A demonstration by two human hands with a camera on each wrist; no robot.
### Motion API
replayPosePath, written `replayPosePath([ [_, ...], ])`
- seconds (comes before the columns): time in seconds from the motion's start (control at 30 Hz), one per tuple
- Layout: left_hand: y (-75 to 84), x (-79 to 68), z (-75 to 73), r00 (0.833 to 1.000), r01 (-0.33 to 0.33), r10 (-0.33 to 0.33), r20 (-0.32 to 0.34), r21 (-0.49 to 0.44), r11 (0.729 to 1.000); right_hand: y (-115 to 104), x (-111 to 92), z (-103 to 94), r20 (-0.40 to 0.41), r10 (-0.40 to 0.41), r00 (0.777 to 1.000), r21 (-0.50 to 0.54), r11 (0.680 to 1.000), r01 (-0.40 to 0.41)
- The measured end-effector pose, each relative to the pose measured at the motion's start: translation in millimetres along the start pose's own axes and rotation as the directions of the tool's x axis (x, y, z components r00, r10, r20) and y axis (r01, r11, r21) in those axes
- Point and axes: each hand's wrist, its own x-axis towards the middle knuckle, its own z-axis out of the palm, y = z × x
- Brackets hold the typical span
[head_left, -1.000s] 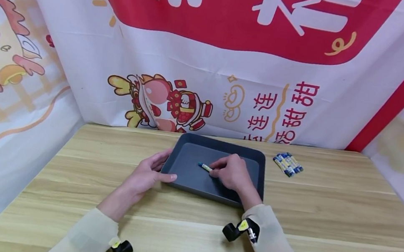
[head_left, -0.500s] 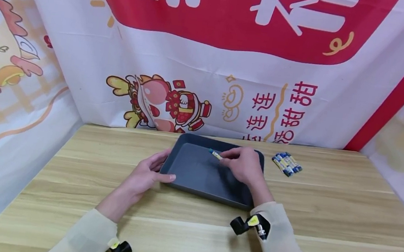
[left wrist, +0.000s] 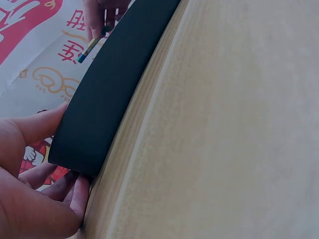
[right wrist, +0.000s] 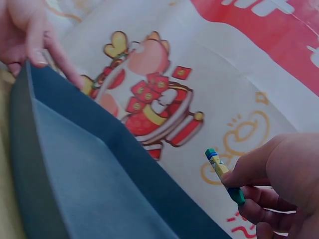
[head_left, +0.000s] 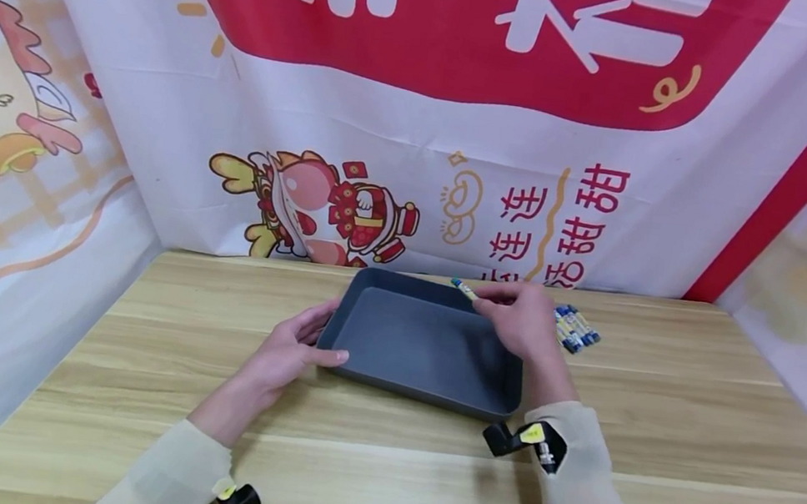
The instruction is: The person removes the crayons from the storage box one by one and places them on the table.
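Observation:
A dark grey rectangular tray (head_left: pixel 400 340) lies on the wooden table, with nothing inside it. My left hand (head_left: pixel 289 349) grips its left end, thumb over the rim and fingers behind and beneath the corner, as the left wrist view shows. Over the tray's back right part, my right hand (head_left: pixel 525 322) pinches a short green crayon (right wrist: pixel 217 167) with a yellow and blue wrapper between thumb and fingers. The crayon is tilted, its free end pointing up and left, raised above the tray's rim.
Several blue-ended crayons (head_left: pixel 575 330) lie side by side on the table right of the tray, partly behind my right hand. A printed white and red cloth (head_left: pixel 388 132) hangs along the table's back edge. Wood surface (head_left: pixel 362 465) stretches in front of the tray.
My right hand has lifted the crayon from the tray's middle and carried it right and back, to above the far rim. My left hand keeps its grip on the tray.

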Motion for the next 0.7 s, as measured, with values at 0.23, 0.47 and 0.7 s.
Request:
replayPosePath([
  [0.23,-0.8,0.4,-0.8,1.000,-0.002,0.002,0.004,-0.004,1.000,11,2,-22.5,-0.072,0.051,0.996,0.063,0.997,-0.047],
  [0.47,-1.5,0.2,-1.2,1.000,0.001,-0.001,0.005,-0.005,1.000,28,4,-40.8,-0.163,0.075,0.984,0.064,0.996,-0.065],
  [0.7,-1.7,0.5,-1.2,1.000,0.000,0.000,0.009,-0.007,1.000,49,5,-57.9,-0.230,0.161,0.960,0.090,0.985,-0.144],
])
